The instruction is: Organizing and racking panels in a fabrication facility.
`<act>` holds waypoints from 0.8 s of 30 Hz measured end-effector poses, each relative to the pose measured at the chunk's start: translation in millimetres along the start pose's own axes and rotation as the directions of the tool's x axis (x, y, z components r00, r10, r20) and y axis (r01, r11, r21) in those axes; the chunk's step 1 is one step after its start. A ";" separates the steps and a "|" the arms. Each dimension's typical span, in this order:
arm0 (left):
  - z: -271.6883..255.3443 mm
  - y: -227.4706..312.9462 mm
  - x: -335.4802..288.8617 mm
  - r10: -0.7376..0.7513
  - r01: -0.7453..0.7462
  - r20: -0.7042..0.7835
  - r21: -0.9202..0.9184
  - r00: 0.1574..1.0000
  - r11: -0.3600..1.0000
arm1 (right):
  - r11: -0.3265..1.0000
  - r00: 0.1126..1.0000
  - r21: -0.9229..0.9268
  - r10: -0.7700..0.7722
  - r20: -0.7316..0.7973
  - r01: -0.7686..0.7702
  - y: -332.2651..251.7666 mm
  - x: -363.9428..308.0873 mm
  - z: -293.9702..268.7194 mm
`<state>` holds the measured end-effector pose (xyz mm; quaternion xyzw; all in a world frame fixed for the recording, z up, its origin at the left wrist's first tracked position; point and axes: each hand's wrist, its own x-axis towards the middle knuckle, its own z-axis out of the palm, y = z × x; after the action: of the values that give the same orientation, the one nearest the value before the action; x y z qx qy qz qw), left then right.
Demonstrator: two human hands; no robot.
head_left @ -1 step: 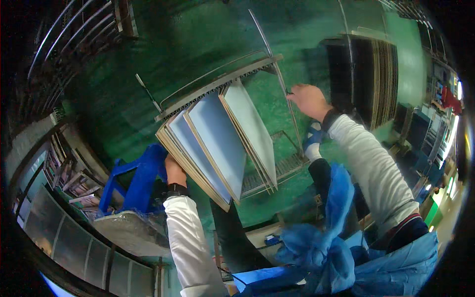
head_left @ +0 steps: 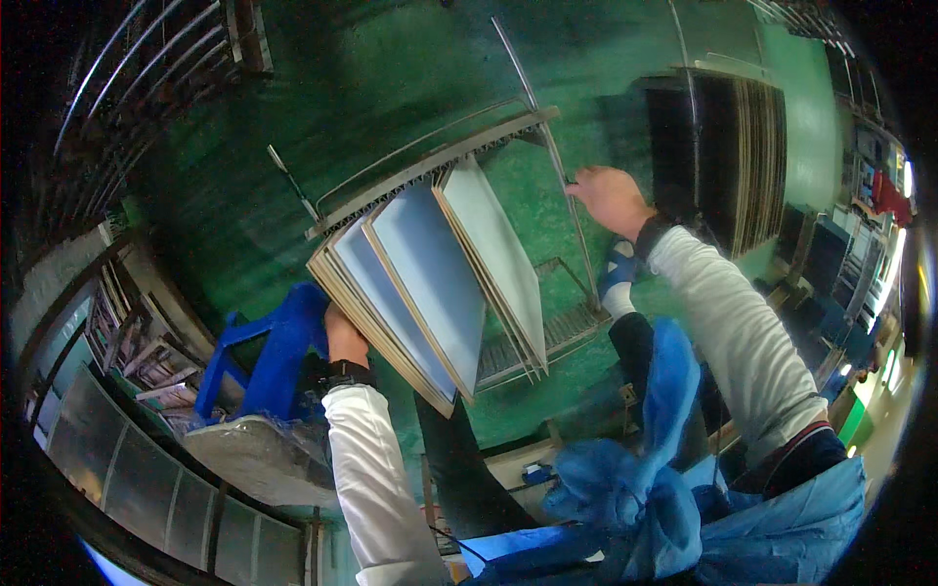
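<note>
Several thin flat panels (head_left: 430,264), white to bluish on their faces with tan edges, stand slanted in a metal rack (head_left: 440,156) with a toothed bar along its far side. My right hand (head_left: 614,198) is closed around a thin metal rod at the rack's right side. At the left, my left hand (head_left: 345,335) is against the outer side of the leftmost panels. Its fingers are hidden behind them, so their grip cannot be seen.
A blue plastic stool (head_left: 269,352) stands left of my left hand. Stacked dark panels with tan edges (head_left: 757,166) are at the right. Curved metal bars (head_left: 147,68) rise at the far left. My foot in a blue sandal (head_left: 619,269) is beside the rack on the green floor (head_left: 381,78).
</note>
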<state>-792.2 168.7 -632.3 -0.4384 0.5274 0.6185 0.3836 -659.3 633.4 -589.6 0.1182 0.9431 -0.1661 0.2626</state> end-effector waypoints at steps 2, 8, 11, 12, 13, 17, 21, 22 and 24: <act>-5.4 7.2 -3.5 -0.068 0.069 0.009 -0.098 0.998 0.993 | 0.996 0.999 -0.072 -0.052 0.014 0.053 -15.6 2.6 -1.6; 3.0 5.2 -0.5 -0.042 0.051 0.072 -0.121 0.996 0.991 | 0.975 0.969 0.115 0.206 -0.135 -0.191 -6.9 -4.1 17.5; -5.7 2.5 -8.3 0.041 -0.027 0.097 -0.139 0.994 0.990 | 0.977 0.973 0.106 0.195 -0.124 -0.183 -11.2 -2.1 19.6; -3.4 2.2 -8.5 0.060 -0.047 0.093 -0.137 0.994 0.989 | 0.977 0.973 0.096 0.202 -0.109 -0.192 -10.9 -1.0 20.0; -0.7 1.9 -8.5 0.080 -0.067 0.090 -0.134 0.993 0.989 | 0.976 0.973 0.086 0.210 -0.095 -0.202 -9.8 0.7 20.0; 12.3 3.8 -9.8 0.061 -0.053 0.033 -0.201 0.998 0.978 | 0.961 0.961 0.170 0.240 -0.136 -0.216 -11.9 -1.2 22.6; 13.3 2.9 -7.9 0.072 -0.064 0.042 -0.151 0.997 0.986 | 0.885 0.893 0.292 0.420 -0.161 -0.364 -19.6 -11.3 21.4; 13.9 2.7 -9.6 0.064 -0.063 -0.003 -0.145 0.998 0.987 | 0.852 0.874 0.348 0.463 -0.148 -0.392 -25.9 -19.2 21.2; 15.2 1.0 -14.9 0.050 -0.062 -0.095 -0.134 0.994 0.989 | 0.822 0.879 0.425 0.464 -0.112 -0.380 -47.2 -40.6 21.9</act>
<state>-790.5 183.5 -617.0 -0.4767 0.5129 0.6429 0.3106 -630.1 576.3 -573.8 0.3919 0.8629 -0.2745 0.1627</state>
